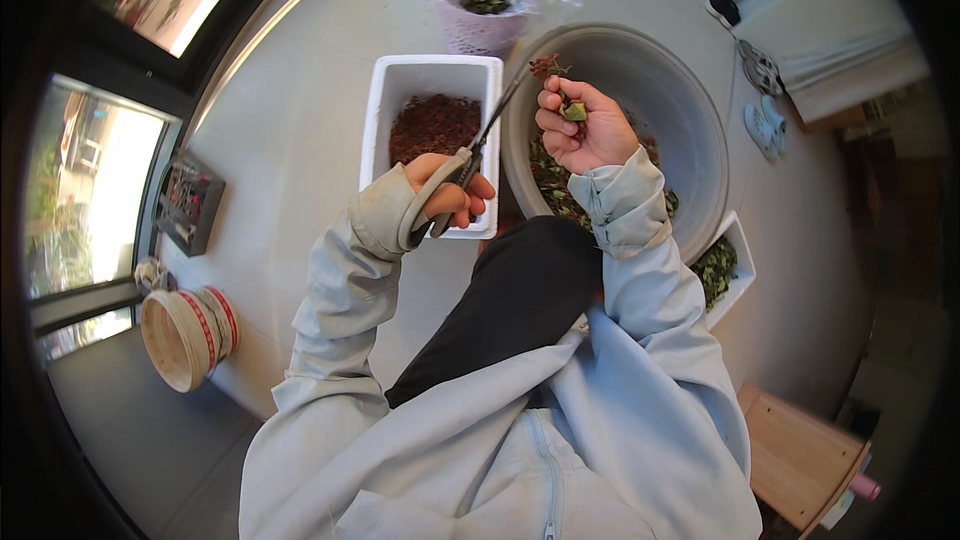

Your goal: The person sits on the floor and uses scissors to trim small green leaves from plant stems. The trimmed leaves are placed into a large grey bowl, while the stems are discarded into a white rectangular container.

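Observation:
My left hand [450, 191] grips a pair of scissors [493, 119] by its looped handles, above the white foam box [367, 138]. The blades look closed or nearly so and point up toward the sprig. Inside the box lies a heap of small dark red berries or husks [431, 125]. Pinched in my right hand [596, 127] is a sprig of small red berries [546, 65], with a green leaf [574, 112] showing at the palm. That hand is over a large grey basin [694, 89], which holds leafy sprigs with red berries [551, 180], partly hidden by my arm and knee.
Beyond the box stands a lilac bin [480, 33] lined with clear plastic, with leaves inside. A white container [742, 262] of green leaves sits right of the basin. A bucket [169, 341] lies tipped at left, near a grey tray [199, 213]. Shoes [761, 127] and a wooden stool [799, 450] are at right.

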Available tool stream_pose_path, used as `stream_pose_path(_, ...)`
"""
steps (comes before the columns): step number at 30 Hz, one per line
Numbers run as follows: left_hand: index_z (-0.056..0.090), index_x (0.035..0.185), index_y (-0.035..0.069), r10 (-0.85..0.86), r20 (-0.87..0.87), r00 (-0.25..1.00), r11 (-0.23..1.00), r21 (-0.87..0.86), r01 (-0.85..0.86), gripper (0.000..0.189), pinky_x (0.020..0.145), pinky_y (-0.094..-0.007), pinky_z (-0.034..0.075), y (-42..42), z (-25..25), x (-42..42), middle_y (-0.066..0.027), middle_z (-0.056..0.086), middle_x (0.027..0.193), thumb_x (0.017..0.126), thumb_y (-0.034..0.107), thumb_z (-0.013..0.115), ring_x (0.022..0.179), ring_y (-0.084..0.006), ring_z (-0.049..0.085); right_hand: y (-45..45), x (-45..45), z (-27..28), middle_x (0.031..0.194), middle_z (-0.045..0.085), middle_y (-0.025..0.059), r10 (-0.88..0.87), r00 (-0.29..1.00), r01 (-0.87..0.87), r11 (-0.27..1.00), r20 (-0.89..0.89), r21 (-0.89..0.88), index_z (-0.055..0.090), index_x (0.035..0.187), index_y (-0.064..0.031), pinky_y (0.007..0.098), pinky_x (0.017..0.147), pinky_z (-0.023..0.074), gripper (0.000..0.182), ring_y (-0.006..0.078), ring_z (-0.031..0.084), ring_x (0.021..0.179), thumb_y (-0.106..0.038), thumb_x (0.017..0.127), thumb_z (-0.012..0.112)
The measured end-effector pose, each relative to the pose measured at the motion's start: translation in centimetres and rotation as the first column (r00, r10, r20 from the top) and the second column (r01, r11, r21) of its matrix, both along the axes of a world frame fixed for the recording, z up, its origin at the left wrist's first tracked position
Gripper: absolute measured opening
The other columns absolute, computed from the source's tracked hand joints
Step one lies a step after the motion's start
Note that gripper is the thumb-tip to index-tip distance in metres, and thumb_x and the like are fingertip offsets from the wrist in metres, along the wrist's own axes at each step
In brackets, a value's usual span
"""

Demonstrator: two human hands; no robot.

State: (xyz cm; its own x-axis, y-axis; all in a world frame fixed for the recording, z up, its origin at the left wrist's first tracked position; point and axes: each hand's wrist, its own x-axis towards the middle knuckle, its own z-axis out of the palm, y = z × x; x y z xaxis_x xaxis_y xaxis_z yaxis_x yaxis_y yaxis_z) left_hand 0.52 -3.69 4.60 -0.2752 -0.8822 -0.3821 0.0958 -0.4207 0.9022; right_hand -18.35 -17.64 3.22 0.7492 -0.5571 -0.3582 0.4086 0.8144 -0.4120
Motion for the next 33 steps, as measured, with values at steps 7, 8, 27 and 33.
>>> stream_pose_path(7, 0.053, 0.091, -0.006, 0.101, -0.124, 0.987, 0.987, 0.135, -0.084, 0.036, 0.050, -0.0203, 0.041, 2.2, -2.1, 1.7, -0.0072, 0.056, 0.072, 0.065, 0.019, 0.049, 0.057, -0.0100, 0.052, 0.7, 5.2, -1.0, 0.066, 0.048, 0.0004, 0.137, 0.984, -0.139, 0.990, -0.114, -0.002, 0.048, 0.079, -0.0072, 0.0180, 0.037, 0.0228, 0.007, 0.0060, 0.032, 0.045, -0.014, 0.079, 0.049)
stream_pose_path(8, 0.053, 0.091, -0.006, 0.110, -0.126, 0.986, 0.987, 0.134, -0.093, 0.037, 0.050, -0.0202, 0.041, 2.2, -2.2, 1.8, -0.0072, 0.056, 0.072, 0.065, 0.020, 0.049, 0.057, -0.0099, 0.052, 0.9, 5.6, -1.0, 0.066, 0.047, 0.0003, 0.153, 0.978, -0.155, 0.988, -0.141, -0.005, 0.048, 0.079, -0.0073, 0.0179, 0.036, 0.0226, 0.008, 0.0056, 0.032, 0.045, -0.015, 0.078, 0.049)
stream_pose_path(27, 0.054, 0.088, -0.005, 0.124, -0.073, 0.990, 0.981, 0.160, -0.111, 0.032, 0.050, -0.0185, 0.041, 3.3, -3.1, 2.0, -0.0057, 0.057, 0.072, 0.069, 0.021, 0.054, 0.056, -0.0080, 0.053, 1.1, 6.5, -2.4, 0.062, 0.047, 0.0006, 0.192, 0.957, -0.182, 0.981, -0.219, 0.068, 0.048, 0.077, -0.0083, 0.0177, 0.034, 0.0214, 0.006, 0.0061, 0.033, 0.044, -0.014, 0.077, 0.049)
stream_pose_path(33, 0.053, 0.091, -0.005, 0.125, -0.167, 0.978, 0.985, 0.137, -0.103, 0.034, 0.052, -0.0187, 0.041, 3.7, -3.8, 2.2, -0.0072, 0.057, 0.076, 0.070, 0.021, 0.053, 0.058, -0.0083, 0.054, 1.3, 6.8, -2.7, 0.062, 0.047, 0.0012, 0.180, 0.944, -0.182, 0.983, -0.275, 0.019, 0.048, 0.076, -0.0077, 0.0183, 0.033, 0.0211, 0.007, 0.0066, 0.033, 0.043, -0.014, 0.077, 0.050)
